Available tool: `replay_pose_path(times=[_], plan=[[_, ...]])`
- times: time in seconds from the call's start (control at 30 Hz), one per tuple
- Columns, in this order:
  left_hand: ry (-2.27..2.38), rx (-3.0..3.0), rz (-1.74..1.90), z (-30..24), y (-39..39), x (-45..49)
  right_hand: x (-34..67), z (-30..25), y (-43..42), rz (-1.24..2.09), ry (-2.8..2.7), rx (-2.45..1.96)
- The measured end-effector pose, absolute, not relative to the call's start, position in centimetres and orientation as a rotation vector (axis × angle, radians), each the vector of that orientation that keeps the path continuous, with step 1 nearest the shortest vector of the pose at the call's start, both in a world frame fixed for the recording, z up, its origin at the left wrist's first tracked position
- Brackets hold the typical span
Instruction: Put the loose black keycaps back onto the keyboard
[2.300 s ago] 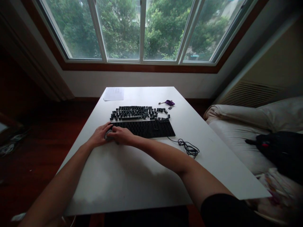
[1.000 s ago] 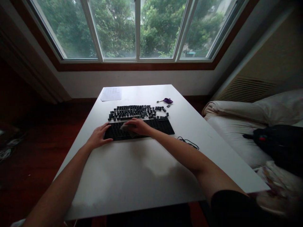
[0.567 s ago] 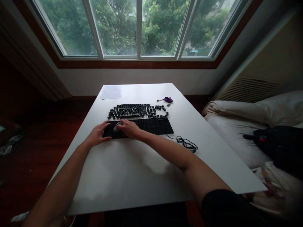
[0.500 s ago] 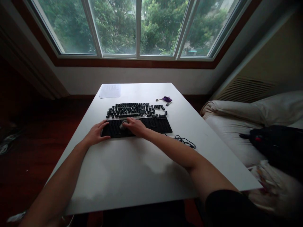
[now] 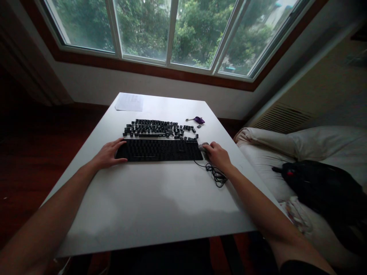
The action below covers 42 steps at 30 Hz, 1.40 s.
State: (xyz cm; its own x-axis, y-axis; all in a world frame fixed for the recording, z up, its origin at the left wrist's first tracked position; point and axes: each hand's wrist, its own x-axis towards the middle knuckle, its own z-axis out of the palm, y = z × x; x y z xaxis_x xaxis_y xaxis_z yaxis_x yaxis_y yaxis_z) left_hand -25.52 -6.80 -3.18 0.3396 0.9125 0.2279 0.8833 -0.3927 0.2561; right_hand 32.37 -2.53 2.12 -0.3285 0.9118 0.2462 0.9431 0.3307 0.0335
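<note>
A black keyboard (image 5: 160, 150) with its keycaps off lies flat on the white table. My left hand (image 5: 110, 153) grips its left end, the thumb at the near edge and the fingers at the far edge. Just past the right end of the keyboard, my right hand (image 5: 215, 152) is closed on a wadded grey cloth (image 5: 203, 146), most of which the fingers hide. Behind the keyboard, rows of loose black keycaps (image 5: 156, 128) are spread out. The keyboard's coiled cable (image 5: 216, 175) lies on the table below my right hand.
A small purple tool (image 5: 199, 120) lies beyond the keycaps at the right. Sheets of paper (image 5: 129, 102) rest at the far left corner of the table (image 5: 129, 214). A light sofa (image 5: 258, 152) with a black bag (image 5: 318, 187) stands to the right.
My right hand has moved the cloth from the left part of the keyboard to beyond its right end. My left hand stays at the left end. The view has tilted slightly.
</note>
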Motion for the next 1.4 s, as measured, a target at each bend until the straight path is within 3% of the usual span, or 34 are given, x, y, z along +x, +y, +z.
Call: replay_pose_path(times=[0.4, 0.83, 0.97, 1.17, 1.4], plan=[[1.681, 2.501, 0.505, -2.8, -6.9, -25.7, 22.5, 4.0, -0.9, -0.156, -2.423, -1.746], [1.675, 2.481, 0.544, -3.0, -6.7, -25.7, 28.0, 3.5, -1.7, -0.156, -2.243, -2.048], [1.665, 2.489, 0.524, -2.7, -6.9, -25.6, 24.4, 5.0, -2.1, -0.103, -2.253, -1.753], [1.677, 2.466, 0.534, -2.0, -7.3, -25.3, 12.1, 4.8, -2.0, 0.166, -2.643, -0.730], [1.664, 2.473, 0.538, -1.6, -7.4, -25.3, 0.4, 3.4, -1.0, 0.082, -2.641, -0.753]])
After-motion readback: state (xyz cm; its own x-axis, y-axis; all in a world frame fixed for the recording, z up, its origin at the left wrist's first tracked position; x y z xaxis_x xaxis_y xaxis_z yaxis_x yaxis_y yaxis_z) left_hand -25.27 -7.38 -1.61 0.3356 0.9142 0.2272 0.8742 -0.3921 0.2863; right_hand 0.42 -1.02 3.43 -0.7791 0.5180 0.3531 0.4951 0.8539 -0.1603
